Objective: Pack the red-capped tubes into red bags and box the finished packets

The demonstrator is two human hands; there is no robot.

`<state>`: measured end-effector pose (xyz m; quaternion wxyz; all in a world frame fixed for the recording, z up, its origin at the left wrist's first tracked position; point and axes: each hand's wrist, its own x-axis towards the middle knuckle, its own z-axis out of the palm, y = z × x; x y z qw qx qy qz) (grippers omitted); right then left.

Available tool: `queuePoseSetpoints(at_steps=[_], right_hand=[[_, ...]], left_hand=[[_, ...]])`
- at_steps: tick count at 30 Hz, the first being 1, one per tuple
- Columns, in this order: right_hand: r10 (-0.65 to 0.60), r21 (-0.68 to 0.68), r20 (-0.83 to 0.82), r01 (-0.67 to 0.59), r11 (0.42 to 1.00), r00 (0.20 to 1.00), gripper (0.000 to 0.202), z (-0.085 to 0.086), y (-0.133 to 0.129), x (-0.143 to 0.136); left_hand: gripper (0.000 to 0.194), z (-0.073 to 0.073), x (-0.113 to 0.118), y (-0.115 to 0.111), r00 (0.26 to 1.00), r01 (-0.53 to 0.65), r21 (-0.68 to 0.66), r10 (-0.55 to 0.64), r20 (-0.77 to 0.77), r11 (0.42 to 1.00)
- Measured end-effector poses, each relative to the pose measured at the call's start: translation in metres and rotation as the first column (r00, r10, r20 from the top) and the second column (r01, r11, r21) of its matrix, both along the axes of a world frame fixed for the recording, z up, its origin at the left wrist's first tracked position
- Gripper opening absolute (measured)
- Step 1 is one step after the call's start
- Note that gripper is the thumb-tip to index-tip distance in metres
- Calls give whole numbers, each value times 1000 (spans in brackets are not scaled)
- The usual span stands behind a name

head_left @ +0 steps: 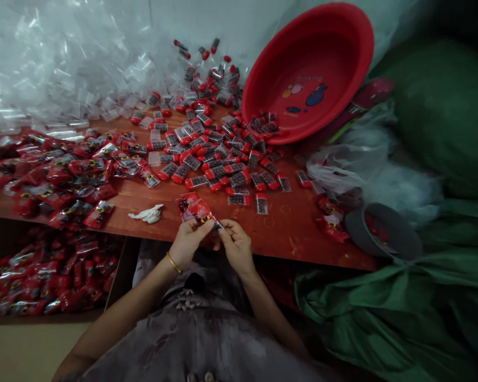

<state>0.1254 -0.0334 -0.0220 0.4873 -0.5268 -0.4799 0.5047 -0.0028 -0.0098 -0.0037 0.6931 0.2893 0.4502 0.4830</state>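
Both hands meet at the front edge of the reddish table (279, 233). My left hand (189, 239) pinches a small red printed plastic packet (202, 211) between thumb and fingers. My right hand (237, 244) grips the near end of that same packet, where something dark shows. Another flat red packet (186, 200) lies just behind it. Beyond the hands spreads a pile of small clear cases with red ends and dark pieces inside (215, 170). A crumpled white scrap (147, 214) lies left of my left hand.
Filled red packets (59, 170) are heaped at the left, with more in a box (121, 265) below. Clear plastic sleeves (63, 69) pile up behind. A red basin (314, 58) tilts at the back; a grey round container (382, 231) and green cloth (366, 307) are at right.
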Motion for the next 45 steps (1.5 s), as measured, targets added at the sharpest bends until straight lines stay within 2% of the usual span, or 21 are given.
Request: queuePoseSetpoints(at_steps=[4, 7, 9, 11, 12, 14, 15, 16, 18, 20, 22, 24, 26, 27, 29, 32, 34, 36, 39, 42, 45], right_hand=[[-81, 33, 60, 80, 996, 995, 26, -2, 8, -12], [-130, 197, 256, 80, 977, 958, 24, -2, 18, -13], [-213, 334, 467, 52, 941, 858, 25, -2, 27, -5], [-317, 412, 670, 19, 911, 672, 31, -7, 40, 10], [-346, 413, 749, 10, 911, 566, 34, -10, 45, 18], [-345, 381, 847, -10, 925, 404, 39, -19, 53, 31], [-330, 364, 872, -29, 931, 361, 40, -24, 54, 35], [-317, 356, 884, -58, 932, 343, 40, -28, 53, 38], [-309, 374, 882, -128, 919, 357, 38, -33, 47, 38], [-321, 416, 859, -177, 892, 400, 31, -34, 38, 34], [-344, 459, 831, -189, 868, 436, 25, -32, 32, 31], [-378, 499, 804, -175, 849, 459, 21, -32, 29, 30], [-420, 544, 775, -159, 824, 472, 19, -33, 29, 31], [-437, 562, 763, -156, 812, 475, 18, -33, 30, 31], [-455, 582, 752, -157, 798, 477, 17, -34, 31, 32], [-449, 578, 754, -158, 801, 479, 15, -34, 33, 31], [-446, 577, 752, -157, 802, 485, 15, -33, 34, 30], [-447, 580, 748, -157, 799, 490, 14, -32, 33, 30], [-452, 585, 746, -157, 796, 490, 15, -32, 33, 30], [-458, 591, 740, -151, 793, 492, 15, -33, 33, 31], [-470, 603, 731, -144, 785, 495, 14, -33, 32, 32]], left_hand=[[38, -1, 6, -4, 999, 29, -47, -27, 27, 998], [37, 8, -2, -1, 997, -5, -115, 14, 74, 993], [36, 15, -25, 2, 995, -54, -147, 66, 75, 988], [30, 20, -64, 3, 980, -186, -128, 194, 54, 974], [27, 22, -88, 2, 948, -311, -95, 315, 35, 946], [23, 21, -135, -3, 835, -548, -39, 549, 27, 836], [29, 20, -155, -6, 747, -665, -5, 664, 27, 747], [40, 19, -169, -9, 693, -721, 8, 721, 9, 693], [44, 15, -179, -13, 619, -779, 63, 781, -77, 624], [37, 11, -166, -11, 608, -714, 207, 738, -293, 669], [39, 4, -145, -3, 544, -437, 391, 584, -603, 810], [37, -4, -128, 9, 302, -112, 431, 444, -844, 896], [28, -13, -121, 20, 75, 81, 340, 334, -940, 937], [24, -16, -120, 24, 8, 131, 284, 286, -958, 950], [25, -20, -120, 29, -65, 194, 207, 223, -973, 959], [37, -18, -111, 29, -171, 188, 268, 300, -938, 945], [42, -13, -95, 30, -188, 217, 333, 374, -908, 918], [44, -10, -76, 33, -128, 335, 335, 394, -910, 881], [39, -14, -54, 43, -48, 503, 258, 324, -945, 825], [29, -23, -46, 52, -57, 494, 200, 261, -964, 846], [26, -27, -47, 55, -61, 468, 209, 268, -962, 858]])
